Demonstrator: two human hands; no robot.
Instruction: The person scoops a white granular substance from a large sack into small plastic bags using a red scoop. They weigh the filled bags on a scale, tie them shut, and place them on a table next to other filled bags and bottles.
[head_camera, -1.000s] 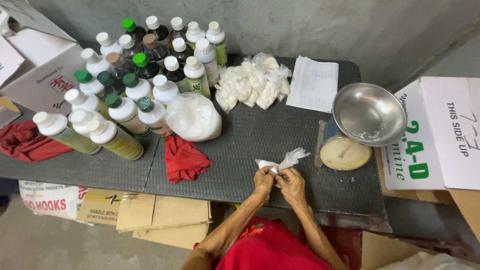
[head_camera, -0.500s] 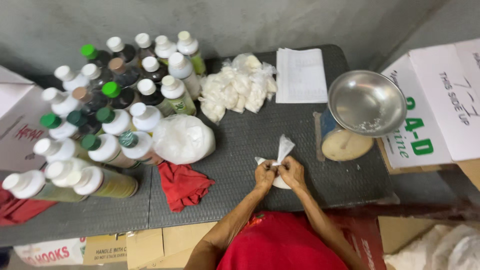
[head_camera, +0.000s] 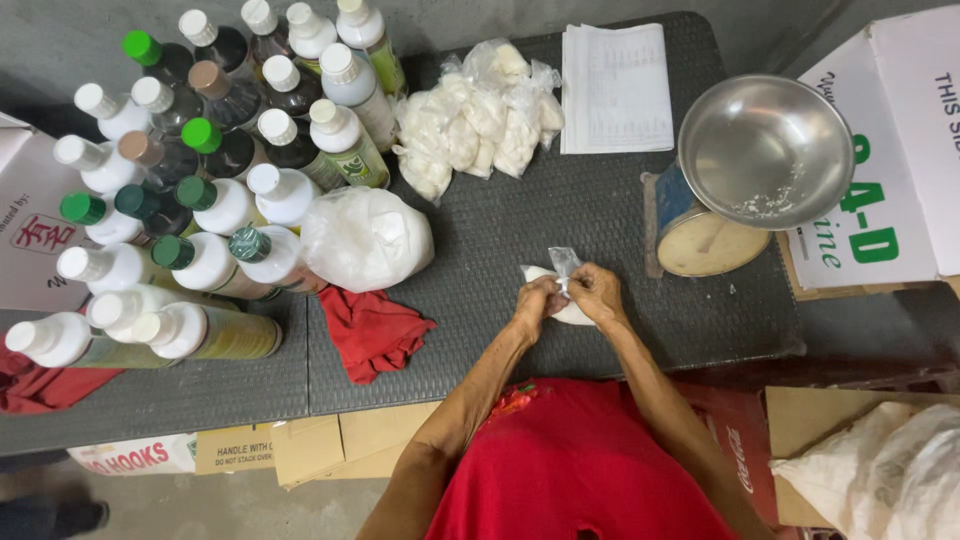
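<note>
Both my hands meet over a small clear plastic bag of white powder (head_camera: 563, 268) lying on the dark table (head_camera: 600, 210). My left hand (head_camera: 536, 301) grips the bag's left side. My right hand (head_camera: 598, 291) pinches its twisted neck from the right. The loose top of the bag sticks up between my fingers. The lower part of the bag is hidden under my hands.
A pile of filled small bags (head_camera: 474, 117) lies at the back. A bigger bag of white powder (head_camera: 365, 238) and a red cloth (head_camera: 372, 328) sit to the left, next to several capped bottles (head_camera: 215, 195). A steel bowl on a scale (head_camera: 765, 150), papers (head_camera: 615, 88) and cardboard boxes (head_camera: 890, 150) are right.
The view has shifted closer and a little left. The long loose end of the bag, spread out earlier, is now gathered short and tight between my fingers.
</note>
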